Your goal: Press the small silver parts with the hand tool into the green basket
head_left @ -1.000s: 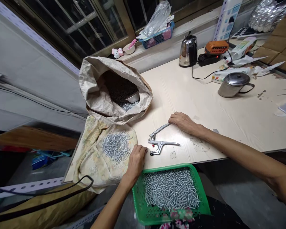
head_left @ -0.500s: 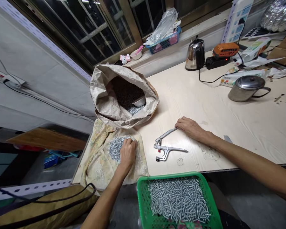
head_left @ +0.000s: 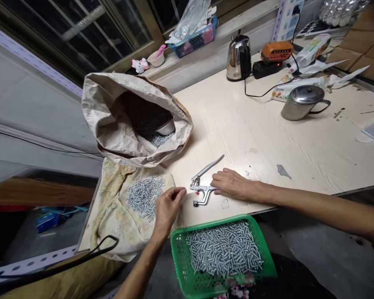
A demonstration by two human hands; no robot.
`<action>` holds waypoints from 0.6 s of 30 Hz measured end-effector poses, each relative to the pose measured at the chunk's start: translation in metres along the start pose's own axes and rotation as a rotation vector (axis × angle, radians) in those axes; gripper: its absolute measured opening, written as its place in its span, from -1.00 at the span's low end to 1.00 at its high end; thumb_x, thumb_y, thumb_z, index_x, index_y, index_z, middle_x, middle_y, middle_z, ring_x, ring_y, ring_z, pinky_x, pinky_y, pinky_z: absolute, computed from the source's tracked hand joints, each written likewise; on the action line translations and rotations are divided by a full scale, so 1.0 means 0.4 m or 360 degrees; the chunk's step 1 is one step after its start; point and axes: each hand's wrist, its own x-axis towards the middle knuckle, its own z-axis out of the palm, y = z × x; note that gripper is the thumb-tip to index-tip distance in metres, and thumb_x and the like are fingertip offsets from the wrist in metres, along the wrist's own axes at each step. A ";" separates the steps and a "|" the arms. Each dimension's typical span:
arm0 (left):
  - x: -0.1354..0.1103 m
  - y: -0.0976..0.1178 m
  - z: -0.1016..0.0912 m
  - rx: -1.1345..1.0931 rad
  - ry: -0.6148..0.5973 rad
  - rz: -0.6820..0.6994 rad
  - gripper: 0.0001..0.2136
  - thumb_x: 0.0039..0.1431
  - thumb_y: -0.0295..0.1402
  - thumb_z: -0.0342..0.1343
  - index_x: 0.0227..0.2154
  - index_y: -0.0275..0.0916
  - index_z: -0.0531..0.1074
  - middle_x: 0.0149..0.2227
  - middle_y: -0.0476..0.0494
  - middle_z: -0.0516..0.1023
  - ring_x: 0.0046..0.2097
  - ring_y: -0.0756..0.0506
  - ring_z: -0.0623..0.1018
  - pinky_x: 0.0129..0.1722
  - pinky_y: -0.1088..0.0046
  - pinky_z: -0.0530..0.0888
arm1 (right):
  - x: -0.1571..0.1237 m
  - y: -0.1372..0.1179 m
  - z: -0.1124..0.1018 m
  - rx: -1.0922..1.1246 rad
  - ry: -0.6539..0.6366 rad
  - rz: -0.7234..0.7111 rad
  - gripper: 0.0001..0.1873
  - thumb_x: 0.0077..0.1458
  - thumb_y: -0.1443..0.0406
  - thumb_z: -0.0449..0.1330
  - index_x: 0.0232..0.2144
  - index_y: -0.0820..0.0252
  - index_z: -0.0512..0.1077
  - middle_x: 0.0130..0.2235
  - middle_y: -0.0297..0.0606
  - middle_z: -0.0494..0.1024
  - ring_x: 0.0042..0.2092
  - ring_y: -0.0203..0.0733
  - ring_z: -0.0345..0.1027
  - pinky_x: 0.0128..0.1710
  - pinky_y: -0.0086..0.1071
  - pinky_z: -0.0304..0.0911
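Observation:
Snap-fastener pliers (head_left: 205,189) lie on the table, handles spread, a spring between them and a red tip at the jaw. My right hand (head_left: 233,185) has its fingers closed over the end of the lower handle. Just left of the jaws is my left hand (head_left: 169,207), thumb and fingertips pressed together; anything in that pinch is too small to make out. Beside it, a pile of small silver screws (head_left: 145,195) rests on a patterned cloth (head_left: 112,220). More screws (head_left: 226,249) fill part of a green basket (head_left: 175,249) at the table's front edge.
A large open sack (head_left: 112,137) holds dark and silver pieces and a metal scoop (head_left: 166,128). Farther back stand a kettle (head_left: 238,58), an orange battery (head_left: 277,52) on a charger, and a lidded steel cup (head_left: 303,101). A blue basket (head_left: 195,43) sits on the windowsill.
My left hand has lifted off the screw pile and moved right toward the pliers. My right hand has shifted from the upper handle's end to the lower handle. The view has moved somewhat.

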 end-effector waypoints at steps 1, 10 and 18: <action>-0.015 0.012 0.013 -0.0136 -0.0077 -0.0094 -0.73 0.05 -0.14 0.13 -0.39 -0.24 0.57 -0.35 -0.13 0.64 -0.31 -0.13 0.57 -0.30 0.41 0.43 | -0.003 -0.004 0.011 -0.0012 -0.0007 0.0003 -0.87 0.25 0.29 0.09 -0.34 0.21 0.35 -0.31 -0.28 0.42 -0.31 -0.23 0.17 -0.30 -0.33 -0.01; -0.050 0.028 0.068 -0.0462 -0.0259 -0.0423 -0.65 -0.18 -0.06 0.25 -0.49 -0.30 0.58 -0.46 -0.15 0.63 -0.40 -0.09 0.54 -0.38 0.46 0.41 | -0.017 -0.004 0.038 -0.0316 0.0179 -0.0165 -0.78 0.27 0.49 -0.10 -0.35 0.21 0.27 -0.36 -0.31 0.39 -0.38 -0.28 0.13 -0.42 -0.31 -0.12; -0.063 0.029 0.081 -0.0393 -0.0201 -0.0367 -0.69 -0.16 -0.08 0.23 -0.52 -0.26 0.58 -0.45 -0.15 0.62 -0.38 -0.11 0.55 -0.35 0.44 0.42 | -0.018 -0.008 0.031 -0.0331 0.0195 -0.0171 -0.77 0.30 0.47 -0.13 -0.32 0.21 0.28 -0.36 -0.32 0.38 -0.41 -0.32 0.13 -0.47 -0.30 -0.15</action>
